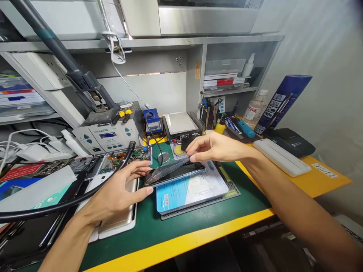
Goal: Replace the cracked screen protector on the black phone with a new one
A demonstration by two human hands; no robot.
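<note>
A dark phone [181, 173] lies on a blue and white package [195, 189] at the middle of the bench. A thin clear film [170, 170] rises at a slant from the phone, its right end lifted. My right hand [208, 147] pinches that raised end between thumb and fingers, above the phone. My left hand [129, 187] is spread at the phone's left end, thumb and fingers apart on either side of its edge; whether it touches the phone is hard to tell.
A black hose [93, 192] crosses the left side over open devices and boards. Behind stand a grey soldering station [109, 132] and a blue unit [153, 122]. A white case [282, 156] lies at the right, near a bottle [255, 107].
</note>
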